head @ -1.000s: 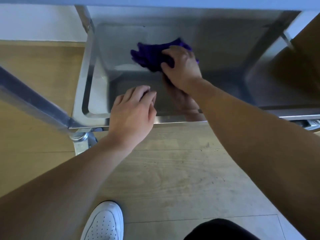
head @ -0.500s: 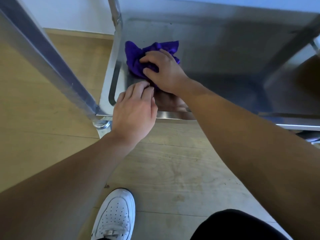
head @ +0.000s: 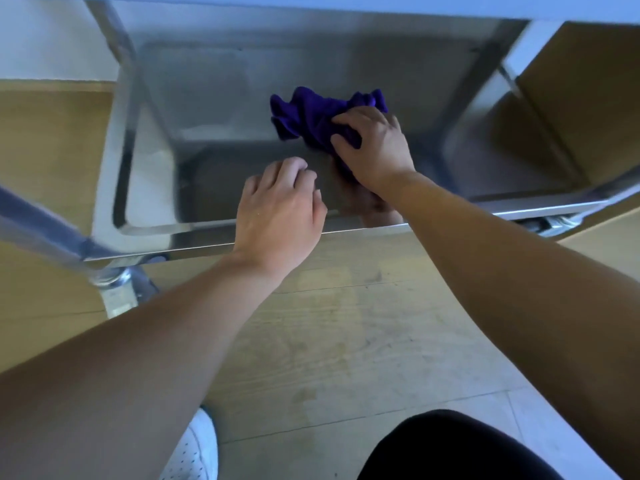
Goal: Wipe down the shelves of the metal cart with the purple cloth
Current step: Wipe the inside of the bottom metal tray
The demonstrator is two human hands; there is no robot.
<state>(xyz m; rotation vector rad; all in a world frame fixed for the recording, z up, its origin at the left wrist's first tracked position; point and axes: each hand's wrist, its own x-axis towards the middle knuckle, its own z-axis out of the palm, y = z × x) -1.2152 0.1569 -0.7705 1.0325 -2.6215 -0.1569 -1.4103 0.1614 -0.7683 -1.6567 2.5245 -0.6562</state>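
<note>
- Change from half a second ago: the right hand (head: 375,147) has swept the crumpled purple cloth (head: 311,116) away from the left near corner of the shelf towards the middle. The left hand (head: 280,213) stays on the front edge.
- Cloth, position: it lies just above and right of frame centre, bunched flat on the lowest shelf of the shiny stainless-steel cart (head: 207,188). It is well apart from the raised side walls.
- Right hand: the fingers are curled down into the folds and clamped on the cloth's near right part. The rest of the cloth spills out to the upper left of the knuckles.
- Left hand: it rests over the shelf's front rim at frame centre. The fingers are loosely bent, close together and holding nothing.
- Handling, as judged: the cloth looks light, soft and limp, and would slide easily on smooth steel. A grip over the gathered middle, palm pressing down, should keep it from trailing or folding under.
- Surroundings: a tubular steel post (head: 117,46) stands at upper left, and a castor (head: 121,289) sits below the shelf's left corner. A pale wooden floor (head: 329,323) fills the lower frame, with a white perforated shoe (head: 197,452) at the bottom edge.
</note>
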